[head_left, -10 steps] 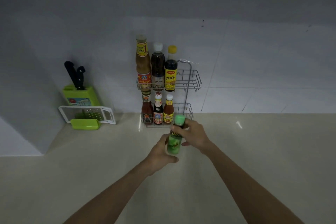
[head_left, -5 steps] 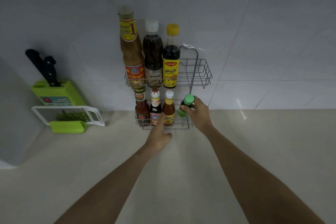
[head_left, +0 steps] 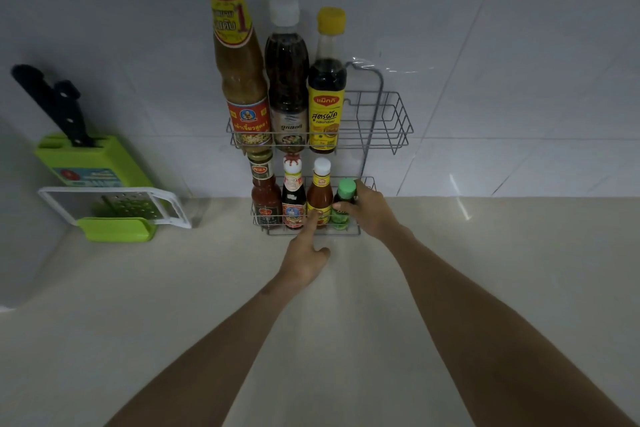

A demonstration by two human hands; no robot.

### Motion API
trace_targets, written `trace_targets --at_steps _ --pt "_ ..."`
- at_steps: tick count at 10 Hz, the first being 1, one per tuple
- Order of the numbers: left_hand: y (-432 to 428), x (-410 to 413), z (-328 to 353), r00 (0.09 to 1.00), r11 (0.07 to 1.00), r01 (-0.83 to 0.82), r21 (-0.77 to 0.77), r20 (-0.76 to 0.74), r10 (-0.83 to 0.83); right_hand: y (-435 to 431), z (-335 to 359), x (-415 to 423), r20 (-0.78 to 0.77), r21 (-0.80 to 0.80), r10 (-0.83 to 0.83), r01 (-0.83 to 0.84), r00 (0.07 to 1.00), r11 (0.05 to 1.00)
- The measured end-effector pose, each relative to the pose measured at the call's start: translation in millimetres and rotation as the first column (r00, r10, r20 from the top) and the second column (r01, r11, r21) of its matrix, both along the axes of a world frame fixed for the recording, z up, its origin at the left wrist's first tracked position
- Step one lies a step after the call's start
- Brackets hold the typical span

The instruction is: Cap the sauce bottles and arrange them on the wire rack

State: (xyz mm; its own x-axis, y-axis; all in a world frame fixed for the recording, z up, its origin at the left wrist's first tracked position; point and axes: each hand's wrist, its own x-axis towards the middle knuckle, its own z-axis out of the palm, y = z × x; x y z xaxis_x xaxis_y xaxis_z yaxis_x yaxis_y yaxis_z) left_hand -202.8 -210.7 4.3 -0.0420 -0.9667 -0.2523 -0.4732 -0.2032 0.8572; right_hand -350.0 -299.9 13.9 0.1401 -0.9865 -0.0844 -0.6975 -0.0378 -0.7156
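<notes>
A two-tier wire rack (head_left: 391,121) stands against the tiled wall. Its upper shelf holds three tall capped bottles: a brown sauce (head_left: 240,73), a dark one with a white cap (head_left: 287,80) and a yellow-capped one (head_left: 327,90). The lower shelf carries three small capped bottles (head_left: 292,198) and, at the right end, a small green-capped bottle (head_left: 343,208). My right hand (head_left: 370,210) is closed around that green bottle inside the lower shelf. My left hand (head_left: 306,255) has its index finger stretched out, touching the front of the rack by the white-capped red bottle (head_left: 320,196).
A green knife block (head_left: 90,163) with black-handled knives stands at the left by the wall, a white-framed grater (head_left: 114,206) with a green tray in front of it. The pale countertop (head_left: 485,270) stretches to the right. The upper shelf's right half holds nothing.
My right hand carried the green-capped bottle from in front of the rack into the lower shelf, where it now stands upright. My left hand let go of it and points at the rack.
</notes>
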Motion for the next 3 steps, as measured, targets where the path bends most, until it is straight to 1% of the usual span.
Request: trace_targets --at_steps 1,2,3 --pt "1.1 -2.0 4.0 0.999 0.999 0.032 -0.003 0.014 -0.032 10.1 -4.7 1.8 -0.032 0.046 0.014 -0.012 0.999 0.999" --pt "2.9 4.2 7.2 0.997 0.997 0.073 0.004 0.03 -0.073 23.8 -15.6 1.5 -0.054 -0.01 0.014 -0.015 0.998 1.0" --pt "10.6 15.2 10.7 0.992 0.997 0.076 0.004 0.097 -0.076 45.2 -22.6 0.7 -0.108 -0.127 -0.048 0.034 0.993 0.991"
